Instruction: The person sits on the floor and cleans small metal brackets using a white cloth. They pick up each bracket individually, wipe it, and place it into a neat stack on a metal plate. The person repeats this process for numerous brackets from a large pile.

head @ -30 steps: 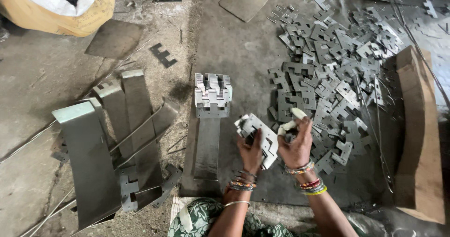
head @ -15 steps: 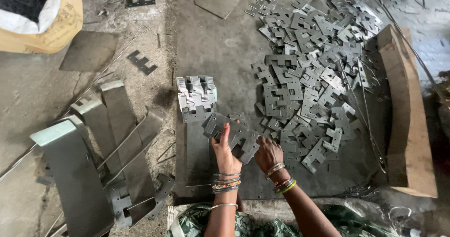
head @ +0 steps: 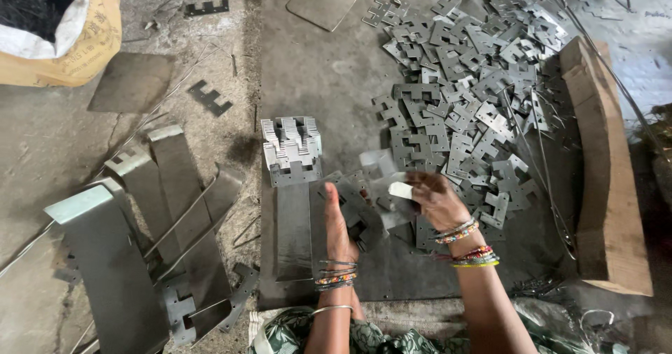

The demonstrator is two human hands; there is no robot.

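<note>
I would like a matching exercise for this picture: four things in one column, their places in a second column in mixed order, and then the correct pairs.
Things
1. wooden block
2. sack
3. upright stack of stamped plates
4. loose pile of stamped plates

Places
A. top left corner of the view
B. on the dark mat, just beyond the left hand
C. far right edge of the mat
D. spread over the mat beyond the right hand

Pairs: 1-C, 2-A, 3-B, 4-D
</note>
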